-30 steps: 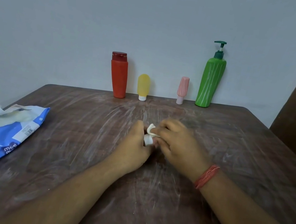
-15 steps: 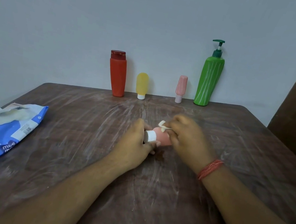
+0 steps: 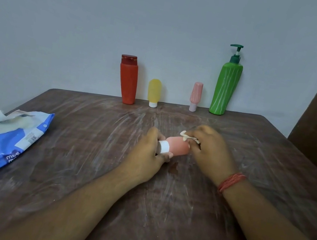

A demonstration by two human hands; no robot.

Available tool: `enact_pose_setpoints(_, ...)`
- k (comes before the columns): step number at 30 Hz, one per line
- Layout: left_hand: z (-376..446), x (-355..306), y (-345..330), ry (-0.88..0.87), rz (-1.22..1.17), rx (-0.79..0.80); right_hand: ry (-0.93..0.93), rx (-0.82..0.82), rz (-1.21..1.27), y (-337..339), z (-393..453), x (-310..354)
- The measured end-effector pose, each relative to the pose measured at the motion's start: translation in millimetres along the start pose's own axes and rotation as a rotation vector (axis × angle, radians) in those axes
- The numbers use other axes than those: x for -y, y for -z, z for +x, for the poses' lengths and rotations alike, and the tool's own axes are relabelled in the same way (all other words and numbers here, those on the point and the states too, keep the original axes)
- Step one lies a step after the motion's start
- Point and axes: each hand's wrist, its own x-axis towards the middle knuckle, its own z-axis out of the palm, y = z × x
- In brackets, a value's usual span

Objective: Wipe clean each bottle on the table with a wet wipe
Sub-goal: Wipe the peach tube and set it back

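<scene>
While the left hand [image 3: 148,155] has its grip pinched around the white cap, the little salmon-pink squeeze bottle [image 3: 177,148] lies sideways just above the worktop [image 3: 83,170], cap pointing left. It's soft-looking, rounded, matte. The right hand [image 3: 209,150] has its grip clenched on a scrunched-up white wet wipe [image 3: 187,138], pressed on the bottle's far end. Well behind the bottle, along the wall: red bottle [image 3: 128,80], yellow tube [image 3: 154,91], pink tube [image 3: 195,95], green pump bottle [image 3: 225,89]. The blue wipes pack [image 3: 2,141] sits far to its left.
</scene>
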Motion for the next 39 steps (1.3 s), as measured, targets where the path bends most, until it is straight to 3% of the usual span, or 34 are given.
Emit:
enact_pose_setpoints(5, 1.3, 2.2, 0.7, -0.03, -0.04, -0.016, 0.232, 0.093, 0.047, -3.5, -8.5, 23.2)
enact_pose_setpoints(11, 0.4, 1.5, 0.5, -0.023, -0.022, -0.016, -0.002, 0.008, 0.09, -2.1, -1.7, -3.1)
enact_pose_setpoints(20, 2.1, 5.7, 2.4, -0.037, -0.109, -0.009, -0.06, -0.064, 0.267, -3.3, 1.7, -0.2)
enact_pose_setpoints(25, 3.8, 4.3, 2.6, 0.067, -0.228, 0.077, -0.029, -0.11, 0.279, 0.6, 1.0, -0.9)
enact_pose_setpoints(31, 2.3, 7.4, -2.0, -0.114, 0.131, 0.057, 0.173, -0.085, 0.017, -1.7, -0.9, 5.2)
enact_pose_setpoints(34, 3.8, 12.0, -3.3, -0.214, 0.148, 0.045, 0.283, -0.107, -0.142, -6.2, -5.3, 27.5)
enact_pose_setpoints(39, 2.6, 6.0, -2.9, -0.215, 0.258, 0.004, 0.128, -0.111, -0.246, 5.8, -0.2, 12.6)
